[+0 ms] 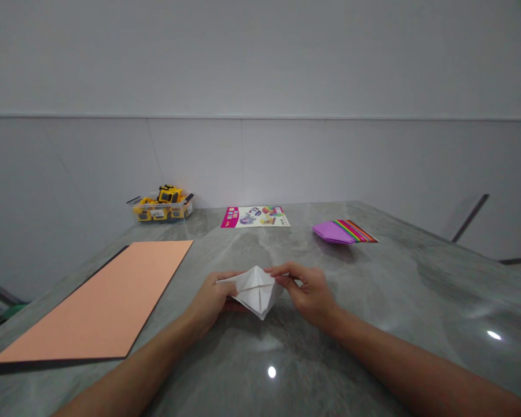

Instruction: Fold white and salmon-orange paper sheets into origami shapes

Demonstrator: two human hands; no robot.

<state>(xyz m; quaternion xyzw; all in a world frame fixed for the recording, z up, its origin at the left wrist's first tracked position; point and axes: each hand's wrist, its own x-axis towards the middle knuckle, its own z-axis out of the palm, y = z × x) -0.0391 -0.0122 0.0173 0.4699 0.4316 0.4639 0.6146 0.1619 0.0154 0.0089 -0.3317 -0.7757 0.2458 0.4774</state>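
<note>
A folded sheet of white paper with crossing creases is held a little above the grey table, its lower point turned toward me. My left hand grips its left corner, thumb on top and fingers underneath. On the other side, my right hand pinches the right corner between thumb and fingertips. The paper's underside is hidden from me.
The grey marbled table runs back to a wall. An orange board lies at left, with a clear bin of yellow toy vehicles behind. A printed booklet and a stack of coloured paper lie farther back.
</note>
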